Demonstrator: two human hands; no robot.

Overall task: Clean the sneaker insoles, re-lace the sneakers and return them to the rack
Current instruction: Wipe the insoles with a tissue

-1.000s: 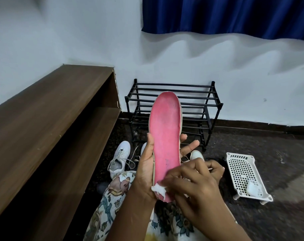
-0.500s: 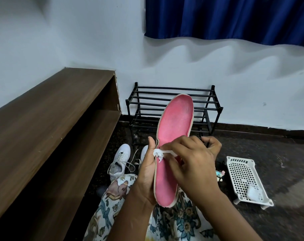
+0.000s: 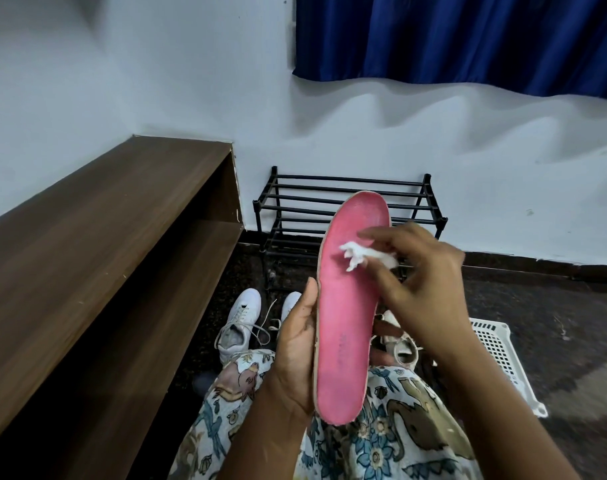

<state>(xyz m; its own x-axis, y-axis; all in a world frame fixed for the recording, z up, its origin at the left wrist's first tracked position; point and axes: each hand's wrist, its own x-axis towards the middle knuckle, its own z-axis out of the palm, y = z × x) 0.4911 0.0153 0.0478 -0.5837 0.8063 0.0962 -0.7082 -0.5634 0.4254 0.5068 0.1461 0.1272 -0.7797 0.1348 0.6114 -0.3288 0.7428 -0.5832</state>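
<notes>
My left hand (image 3: 295, 344) grips the pink insole (image 3: 347, 323), long axis six to twelve o'clock, while my right hand (image 3: 423, 282) pinches a tissue (image 3: 355, 256) near its twelve o'clock end.

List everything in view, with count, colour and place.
insole: one, pink, held upright, centre
tissue: one, white, against the insole's upper part
sneakers: at least two, white, floor, partly hidden
shoe rack: one, black, against the wall
shelf unit: one, brown wood, left
basket: one, white, perforated, floor at right
curtain: one, blue, top right
left hand: grips the insole's edge
right hand: pinches the tissue
</notes>
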